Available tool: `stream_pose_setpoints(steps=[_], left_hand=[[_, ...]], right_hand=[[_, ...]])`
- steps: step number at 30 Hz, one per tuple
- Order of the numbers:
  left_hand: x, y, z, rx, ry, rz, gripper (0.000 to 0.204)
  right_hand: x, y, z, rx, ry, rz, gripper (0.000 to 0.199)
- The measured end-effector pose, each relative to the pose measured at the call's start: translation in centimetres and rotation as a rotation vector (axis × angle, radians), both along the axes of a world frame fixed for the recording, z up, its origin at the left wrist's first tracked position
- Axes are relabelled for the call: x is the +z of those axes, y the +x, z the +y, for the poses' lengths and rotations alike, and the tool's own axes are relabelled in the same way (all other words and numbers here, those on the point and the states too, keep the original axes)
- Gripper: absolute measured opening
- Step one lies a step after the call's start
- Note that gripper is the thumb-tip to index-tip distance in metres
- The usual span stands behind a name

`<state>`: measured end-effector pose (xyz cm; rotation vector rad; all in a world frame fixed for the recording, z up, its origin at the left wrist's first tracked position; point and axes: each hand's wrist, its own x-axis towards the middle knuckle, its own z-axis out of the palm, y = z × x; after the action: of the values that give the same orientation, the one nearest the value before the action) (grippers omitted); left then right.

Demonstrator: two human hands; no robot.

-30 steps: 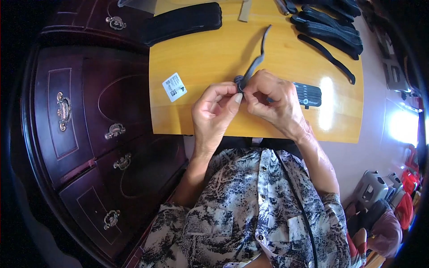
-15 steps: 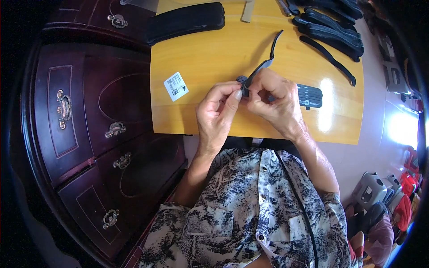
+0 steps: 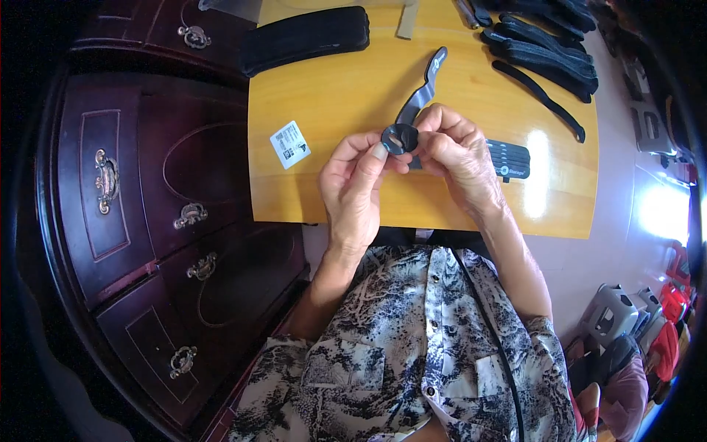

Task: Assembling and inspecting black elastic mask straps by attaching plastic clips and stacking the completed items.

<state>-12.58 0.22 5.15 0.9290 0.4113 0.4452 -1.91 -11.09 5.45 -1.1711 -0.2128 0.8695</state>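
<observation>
A dark grey strap [image 3: 420, 97] is held over the near part of the yellow table, its free tail pointing up and away. Its near end is curled into a small round loop. Thumb and fingers of my left hand [image 3: 353, 177] pinch the loop's left side. On the loop's right side, my right hand [image 3: 462, 158] grips it with bent fingers. Partly behind my right hand lies a flat set of dark grey straps [image 3: 509, 160] with pale marks. To the left, a white printed label [image 3: 290, 144] rests on the table.
A black padded case [image 3: 305, 38] lies at the far left of the table [image 3: 324, 96]. Dark straps [image 3: 545, 59] are piled at the far right, with a single black strap [image 3: 541, 101] nearer. Dark wooden drawers [image 3: 110, 177] stand left; grey stools [image 3: 611, 315] are at the right.
The strap has turned so its curled loop now faces up and its tail shows its flat, marked side. My right hand has shifted slightly, uncovering the loop.
</observation>
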Motion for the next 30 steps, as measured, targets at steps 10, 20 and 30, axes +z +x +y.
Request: stream_pose_setpoints(steps=[10,20,30], left_hand=[[0.3,0.1,0.2,-0.078,-0.047,-0.034,0.015],[0.1,0.5,-0.3,-0.061,-0.065,-0.037,0.012],[1.2,0.9,-0.2,-0.076,-0.053,0.015,0.016]], right_hand=[[2.1,-0.1,-0.1,0.126,-0.314,-0.555,0.005],[1.0,-0.3,0.0,0.000,0.021,-0.002,0.015],[2.4,-1.6,0.0,-0.077,-0.323,-0.868,0.043]])
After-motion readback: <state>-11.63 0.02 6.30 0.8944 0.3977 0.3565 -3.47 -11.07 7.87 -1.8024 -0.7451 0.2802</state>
